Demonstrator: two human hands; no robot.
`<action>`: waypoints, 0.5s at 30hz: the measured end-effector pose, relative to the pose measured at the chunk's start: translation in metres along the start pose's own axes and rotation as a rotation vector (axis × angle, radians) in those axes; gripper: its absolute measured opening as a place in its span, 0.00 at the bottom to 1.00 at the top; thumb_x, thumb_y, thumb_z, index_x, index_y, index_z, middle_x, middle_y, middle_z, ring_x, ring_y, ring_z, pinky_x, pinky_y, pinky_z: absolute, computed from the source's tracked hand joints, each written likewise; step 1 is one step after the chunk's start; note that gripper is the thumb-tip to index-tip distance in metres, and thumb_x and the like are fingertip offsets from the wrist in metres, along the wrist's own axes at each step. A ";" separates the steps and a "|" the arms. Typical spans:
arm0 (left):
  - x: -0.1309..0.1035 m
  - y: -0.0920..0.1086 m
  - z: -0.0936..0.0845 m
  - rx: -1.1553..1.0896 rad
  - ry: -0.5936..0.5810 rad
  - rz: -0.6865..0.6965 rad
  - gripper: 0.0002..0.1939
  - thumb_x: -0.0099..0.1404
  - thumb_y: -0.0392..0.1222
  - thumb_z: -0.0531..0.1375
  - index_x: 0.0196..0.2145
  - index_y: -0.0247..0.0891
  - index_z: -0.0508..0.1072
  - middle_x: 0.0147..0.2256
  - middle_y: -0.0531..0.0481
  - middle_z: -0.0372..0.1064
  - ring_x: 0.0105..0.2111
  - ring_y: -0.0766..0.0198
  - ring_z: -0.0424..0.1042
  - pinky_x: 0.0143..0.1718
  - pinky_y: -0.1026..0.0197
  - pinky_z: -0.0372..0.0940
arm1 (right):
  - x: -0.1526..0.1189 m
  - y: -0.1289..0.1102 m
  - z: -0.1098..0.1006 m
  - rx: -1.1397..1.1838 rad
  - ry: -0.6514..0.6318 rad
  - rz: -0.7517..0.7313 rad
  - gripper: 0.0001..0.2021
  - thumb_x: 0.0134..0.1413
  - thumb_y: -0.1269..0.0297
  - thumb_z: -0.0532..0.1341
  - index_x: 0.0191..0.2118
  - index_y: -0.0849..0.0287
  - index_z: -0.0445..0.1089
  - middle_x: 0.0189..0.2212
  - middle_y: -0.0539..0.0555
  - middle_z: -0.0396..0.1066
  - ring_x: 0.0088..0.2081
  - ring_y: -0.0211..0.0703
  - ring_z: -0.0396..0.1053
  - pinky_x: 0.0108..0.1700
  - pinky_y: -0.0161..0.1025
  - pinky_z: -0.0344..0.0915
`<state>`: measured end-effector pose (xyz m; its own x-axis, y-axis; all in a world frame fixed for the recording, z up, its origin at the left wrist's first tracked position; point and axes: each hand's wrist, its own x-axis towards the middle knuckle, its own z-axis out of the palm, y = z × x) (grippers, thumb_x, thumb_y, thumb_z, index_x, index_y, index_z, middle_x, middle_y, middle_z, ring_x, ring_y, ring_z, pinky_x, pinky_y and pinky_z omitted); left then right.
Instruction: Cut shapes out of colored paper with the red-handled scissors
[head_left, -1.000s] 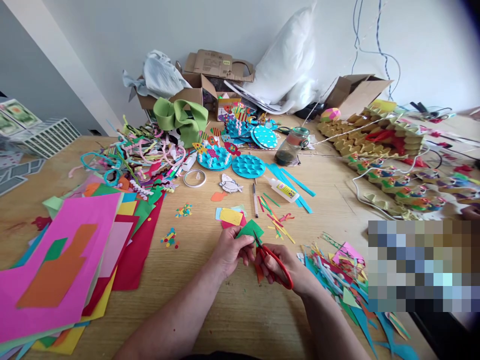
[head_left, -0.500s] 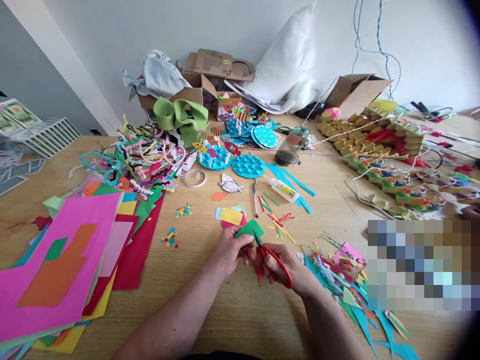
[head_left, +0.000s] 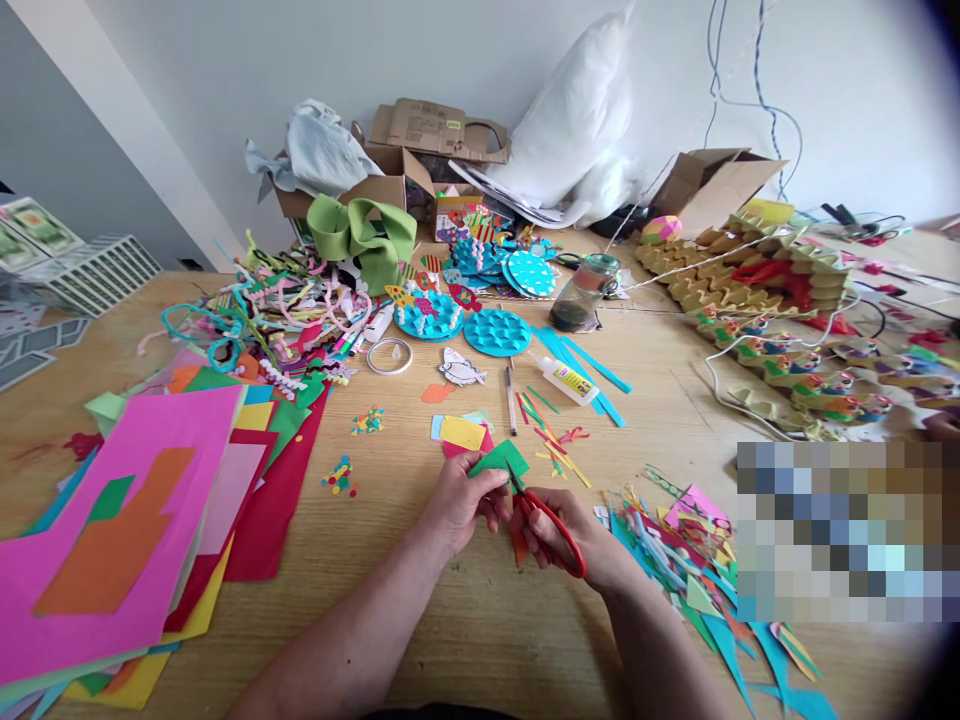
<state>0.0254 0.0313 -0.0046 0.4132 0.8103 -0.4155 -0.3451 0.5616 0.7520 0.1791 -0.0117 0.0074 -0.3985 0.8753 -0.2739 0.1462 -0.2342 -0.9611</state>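
Observation:
My left hand (head_left: 471,500) pinches a small piece of green paper (head_left: 501,460) above the table. In my right hand (head_left: 561,530) are red-handled scissors (head_left: 571,548), their blades on the edge of the green paper. An orange paper scrap (head_left: 520,547) shows just below, between the hands; whether it is held I cannot tell. Beyond the hands lie small paper rectangles with a yellow one (head_left: 463,432) on top. A pen (head_left: 511,400), a white glue bottle (head_left: 568,380) and a fish cutout (head_left: 462,367) are farther off.
Coloured paper sheets (head_left: 187,430) are stacked at the left, below a heap of pipe cleaners (head_left: 300,300). Paper scraps (head_left: 697,550) lie at the right. Blue discs (head_left: 496,332), a glass jar (head_left: 581,295) and egg cartons (head_left: 750,260) stand farther back.

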 end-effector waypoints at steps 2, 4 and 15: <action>0.001 -0.001 -0.001 -0.004 0.004 0.006 0.14 0.48 0.46 0.64 0.26 0.35 0.65 0.18 0.56 0.64 0.13 0.71 0.64 0.09 0.70 0.52 | 0.000 -0.001 0.000 -0.005 0.000 0.009 0.29 0.47 0.35 0.55 0.27 0.63 0.63 0.18 0.50 0.63 0.17 0.32 0.58 0.18 0.30 0.52; 0.001 -0.002 -0.002 -0.002 0.013 0.012 0.14 0.49 0.47 0.63 0.26 0.35 0.66 0.18 0.56 0.64 0.14 0.70 0.64 0.10 0.70 0.52 | -0.001 -0.002 0.000 -0.004 -0.003 0.015 0.30 0.47 0.35 0.55 0.28 0.63 0.64 0.18 0.50 0.63 0.17 0.31 0.58 0.18 0.30 0.52; -0.001 0.001 -0.001 0.029 -0.007 0.038 0.12 0.49 0.44 0.63 0.28 0.34 0.68 0.17 0.54 0.65 0.16 0.69 0.63 0.14 0.68 0.55 | -0.002 0.002 -0.001 0.038 -0.013 0.002 0.29 0.49 0.36 0.55 0.30 0.64 0.65 0.19 0.50 0.64 0.17 0.32 0.58 0.19 0.30 0.52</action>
<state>0.0237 0.0316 -0.0041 0.4059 0.8299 -0.3828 -0.3364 0.5251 0.7817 0.1812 -0.0131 0.0061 -0.4104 0.8690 -0.2763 0.1131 -0.2522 -0.9610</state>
